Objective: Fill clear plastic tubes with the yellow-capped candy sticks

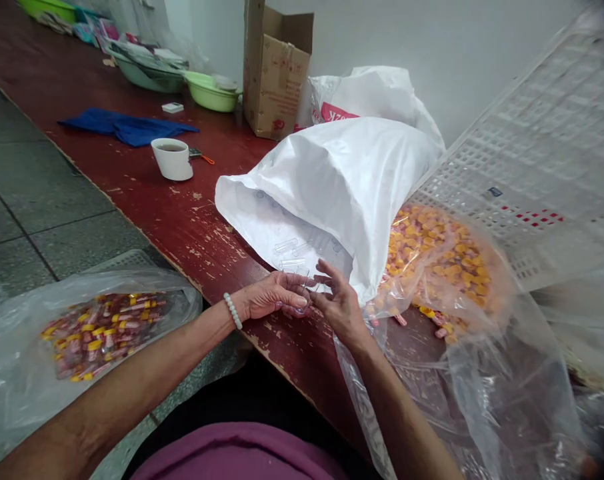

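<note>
Several small clear plastic tubes (293,309) lie in my left hand (269,295), whose fingers curl round them with the thumb on top. My right hand (343,308) meets it from the right, its thumb and fingers bent around the end of a clear tube; the exact grip is partly hidden. Just beyond both hands is the mouth of a white woven sack (327,177), with more clear tubes (287,245) lying loose inside. To the right, a clear plastic bag (502,373) lies partly under my right forearm, near many yellow caps (442,250) with pinkish contents.
At lower left, an open plastic bag (12,333) holds filled, yellow-capped tubes (102,337). A white cup (172,160) of dark liquid and a blue cloth (132,125) lie on the red table (192,220). Behind stand a cardboard box (278,80) and basins; a white plastic crate (547,153) leans at right.
</note>
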The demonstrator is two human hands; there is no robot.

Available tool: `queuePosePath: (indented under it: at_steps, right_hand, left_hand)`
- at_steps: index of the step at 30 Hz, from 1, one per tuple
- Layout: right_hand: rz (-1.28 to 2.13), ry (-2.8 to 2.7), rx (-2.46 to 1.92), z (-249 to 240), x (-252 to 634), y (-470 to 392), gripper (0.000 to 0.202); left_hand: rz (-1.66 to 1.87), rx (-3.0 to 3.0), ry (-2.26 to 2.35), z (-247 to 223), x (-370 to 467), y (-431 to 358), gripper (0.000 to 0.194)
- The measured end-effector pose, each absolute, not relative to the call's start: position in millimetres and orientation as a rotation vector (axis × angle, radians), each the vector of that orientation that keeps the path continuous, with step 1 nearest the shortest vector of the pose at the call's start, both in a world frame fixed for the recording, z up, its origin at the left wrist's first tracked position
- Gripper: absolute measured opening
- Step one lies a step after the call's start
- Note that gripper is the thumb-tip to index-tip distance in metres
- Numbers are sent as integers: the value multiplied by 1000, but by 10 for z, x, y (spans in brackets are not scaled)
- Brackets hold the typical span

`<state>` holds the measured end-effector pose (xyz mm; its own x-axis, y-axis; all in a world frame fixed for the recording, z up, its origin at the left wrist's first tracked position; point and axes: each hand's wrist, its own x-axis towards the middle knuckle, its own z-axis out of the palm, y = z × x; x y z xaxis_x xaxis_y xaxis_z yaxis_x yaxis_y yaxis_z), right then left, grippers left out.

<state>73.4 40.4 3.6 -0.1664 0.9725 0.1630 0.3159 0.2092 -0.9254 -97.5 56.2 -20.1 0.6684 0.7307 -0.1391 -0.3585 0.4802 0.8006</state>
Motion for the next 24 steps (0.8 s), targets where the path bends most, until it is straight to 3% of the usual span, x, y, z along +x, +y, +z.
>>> queuePosePath:
  at_steps: [3,7,12,17,21,24]
  right_hand:
    - [1284,-1049,-1168,-97,665,436,52]
    - [1263,-797,-1091,-186,538,420,47]
    - [1129,-844,-982,-184,535,376,56]
    - [905,-1036,-1073,-200,637,334,52]
    - [794,-1167,-1097,-178,644,219,42]
    - [772,-1338,-1143,-167,640,111,45]
  left_hand:
    - [845,847,574,-228,-859,499,46]
    - [973,956,637,-250,-699,439,41]
    - [984,1117,649,-159,-586,342,44]
    - [992,1311,736,-108,-494,209,46]
    - [1077,1320,801,-191,-422,203,37]
    - [1143,1267,785,-247,-396,245,45]
